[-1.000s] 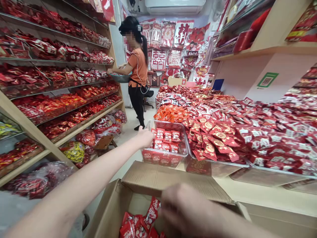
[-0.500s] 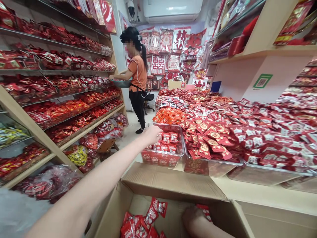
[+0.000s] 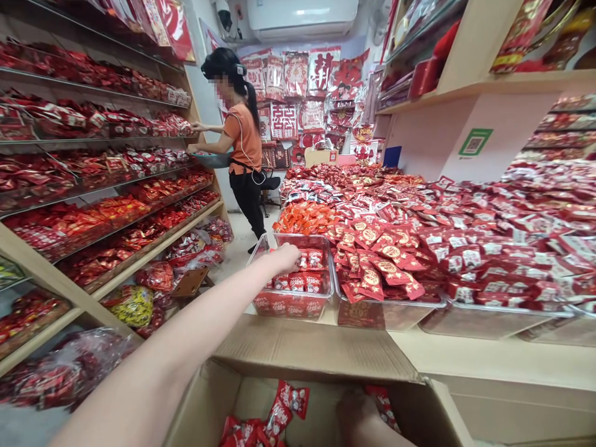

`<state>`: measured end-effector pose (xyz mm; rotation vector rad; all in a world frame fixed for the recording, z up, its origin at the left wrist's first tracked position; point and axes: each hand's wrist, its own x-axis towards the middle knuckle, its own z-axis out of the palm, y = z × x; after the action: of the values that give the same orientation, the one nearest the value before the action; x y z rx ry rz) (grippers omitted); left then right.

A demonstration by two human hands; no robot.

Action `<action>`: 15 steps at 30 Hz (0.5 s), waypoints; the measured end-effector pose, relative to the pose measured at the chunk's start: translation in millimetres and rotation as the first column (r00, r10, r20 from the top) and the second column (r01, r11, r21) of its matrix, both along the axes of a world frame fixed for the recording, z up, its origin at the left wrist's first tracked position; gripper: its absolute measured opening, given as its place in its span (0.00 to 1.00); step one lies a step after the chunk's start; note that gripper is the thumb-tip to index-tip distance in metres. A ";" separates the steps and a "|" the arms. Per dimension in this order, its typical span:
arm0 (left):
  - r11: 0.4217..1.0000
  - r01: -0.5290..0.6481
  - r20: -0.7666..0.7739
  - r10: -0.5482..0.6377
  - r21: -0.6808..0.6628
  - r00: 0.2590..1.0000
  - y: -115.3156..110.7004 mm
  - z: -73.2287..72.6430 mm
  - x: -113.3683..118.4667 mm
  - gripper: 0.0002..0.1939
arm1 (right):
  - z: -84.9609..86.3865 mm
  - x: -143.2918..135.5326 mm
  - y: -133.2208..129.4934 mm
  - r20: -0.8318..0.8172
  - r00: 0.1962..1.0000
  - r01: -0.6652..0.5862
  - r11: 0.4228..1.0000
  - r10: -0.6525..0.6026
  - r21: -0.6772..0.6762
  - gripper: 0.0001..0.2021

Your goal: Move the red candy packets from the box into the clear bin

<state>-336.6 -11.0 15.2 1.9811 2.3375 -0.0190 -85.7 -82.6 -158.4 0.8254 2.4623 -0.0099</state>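
Neatly rowed, small red packets (image 3: 297, 283) sit in a clear bin (image 3: 331, 280) at the near left of the surface (image 3: 470, 354); the left hand (image 3: 286, 257) reaches in, fingers curled, hold unclear. Nearer, the right hand (image 3: 357, 411) dips into a cardboard carton (image 3: 321, 349), its fingers' opening and grip hidden.

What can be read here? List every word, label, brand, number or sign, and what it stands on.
"囍", as far as I can tell: red-and-white hanging packet at the back.
No readable words: green-framed QR code sign on the pale pillar.
Too small or blurred: print on the small red wrappers and gold-printed red packets.
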 end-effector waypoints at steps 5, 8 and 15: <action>0.994 0.045 0.028 -0.048 0.095 0.998 -5.7 12.6 7.7 0.12 | -6.1 6.6 9.7 0.063 0.998 0.017 0.995 -0.023 0.100 0.16; 0.974 0.085 0.041 -0.095 0.210 0.995 -21.2 28.1 30.3 0.13 | -15.2 8.6 13.5 0.064 0.992 0.104 0.989 -0.111 0.107 0.15; 0.705 0.466 0.271 -0.666 0.535 0.695 -128.8 17.1 132.7 0.14 | -30.4 13.4 13.6 -0.178 0.969 0.173 0.985 -0.170 0.000 0.14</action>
<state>-203.9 -139.8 32.3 2.4998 1.4170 0.8935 -72.2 -69.0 -188.9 1.0848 2.5492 -0.1322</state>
